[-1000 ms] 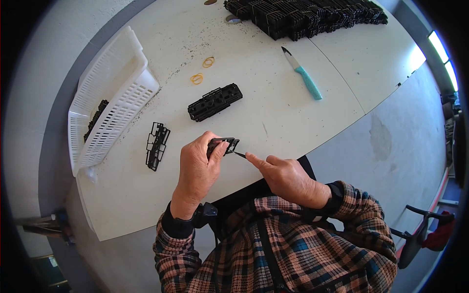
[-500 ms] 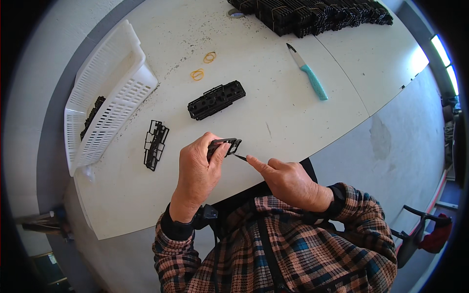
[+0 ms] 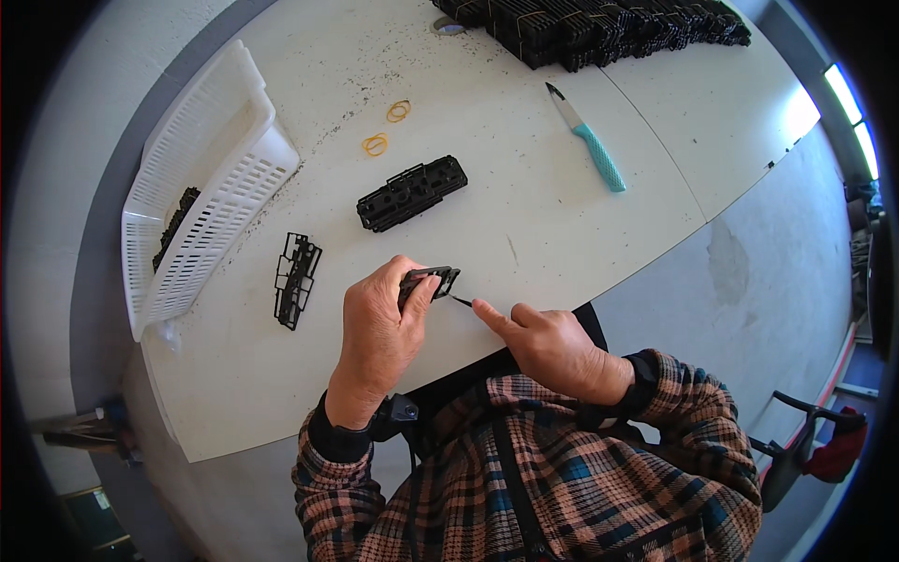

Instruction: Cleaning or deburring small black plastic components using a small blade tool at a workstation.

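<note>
My left hand (image 3: 379, 318) grips a black plastic frame (image 3: 442, 282), thumb on its near face and fingers behind it. The frame is held tilted above the white table. My right hand (image 3: 560, 351) is closed, its index finger stretched along a thin dark pointed blade (image 3: 460, 300). The blade's tip is at the frame's lower right edge; whether it touches cannot be told. My palm hides the tool's handle. A single flat black frame (image 3: 297, 281) lies to the left of my left hand. Beyond my hands lies a stack of black frames (image 3: 412, 194).
A white perforated basket (image 3: 229, 169) stands at the left, with black parts (image 3: 175, 229) inside. Two yellow rubber bands (image 3: 398, 111) and a turquoise-handled knife (image 3: 599, 157) lie farther back. Banded black bundles (image 3: 599, 30) and a tape roll (image 3: 448, 26) line the far edge. Dark crumbs dot the table (image 3: 318, 393).
Both hands keep almost the same pose, with the frame and blade held in place. The whole view has shifted very slightly.
</note>
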A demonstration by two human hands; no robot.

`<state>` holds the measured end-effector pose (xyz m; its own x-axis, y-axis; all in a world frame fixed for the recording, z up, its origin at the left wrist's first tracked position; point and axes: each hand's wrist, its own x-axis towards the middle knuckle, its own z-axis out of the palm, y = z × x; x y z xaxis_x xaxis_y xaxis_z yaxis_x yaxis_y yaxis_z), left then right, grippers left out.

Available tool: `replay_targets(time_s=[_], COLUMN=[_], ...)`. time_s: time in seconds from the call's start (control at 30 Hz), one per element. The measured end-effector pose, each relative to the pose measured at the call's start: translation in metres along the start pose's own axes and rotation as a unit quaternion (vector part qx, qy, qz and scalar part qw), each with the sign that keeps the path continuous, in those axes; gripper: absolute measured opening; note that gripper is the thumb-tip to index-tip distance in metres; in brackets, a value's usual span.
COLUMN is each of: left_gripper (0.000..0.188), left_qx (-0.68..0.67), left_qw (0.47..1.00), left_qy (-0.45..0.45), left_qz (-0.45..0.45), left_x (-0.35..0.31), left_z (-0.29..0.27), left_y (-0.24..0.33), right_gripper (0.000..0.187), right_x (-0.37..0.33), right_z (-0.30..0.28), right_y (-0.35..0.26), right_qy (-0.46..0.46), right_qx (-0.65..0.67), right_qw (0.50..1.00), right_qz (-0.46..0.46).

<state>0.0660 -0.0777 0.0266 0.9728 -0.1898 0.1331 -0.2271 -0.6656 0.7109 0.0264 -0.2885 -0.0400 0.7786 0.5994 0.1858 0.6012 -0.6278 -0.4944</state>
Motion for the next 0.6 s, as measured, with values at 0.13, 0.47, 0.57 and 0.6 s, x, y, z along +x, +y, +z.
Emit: replay_targets(time_s=[0.13, 0.47, 0.57, 0.6], left_gripper=[0.014, 0.013, 0.013, 0.013], left_qx=[-0.008, -0.009, -0.01, -0.009], left_qw=[1.0, 1.0, 1.0, 1.0], left_qy=[-0.009, -0.004, -0.008, -0.007], left_qz=[-0.024, -0.016, -0.016, -0.015], left_x=[0.0011, -0.0004, 0.0002, 0.0004], left_z=[-0.0014, 0.0001, 0.0001, -0.0001], left_y=[0.0016, 0.0004, 0.001, 0.0011], right_gripper=[0.062, 0.062, 0.062, 0.064], right_x=[0.0018, 0.0011, 0.0015, 0.0016], right_z=[-0.007, -0.0078, -0.0069, -0.0076], right_y=[-0.0009, -0.0058, -0.0032, -0.003], right_qy=[0.022, 0.004, 0.001, -0.015], right_qx=[0.045, 0.05, 0.055, 0.051], right_qw=[0.999, 0.999, 0.998, 0.999], right_qz=[0.017, 0.012, 0.009, 0.013])
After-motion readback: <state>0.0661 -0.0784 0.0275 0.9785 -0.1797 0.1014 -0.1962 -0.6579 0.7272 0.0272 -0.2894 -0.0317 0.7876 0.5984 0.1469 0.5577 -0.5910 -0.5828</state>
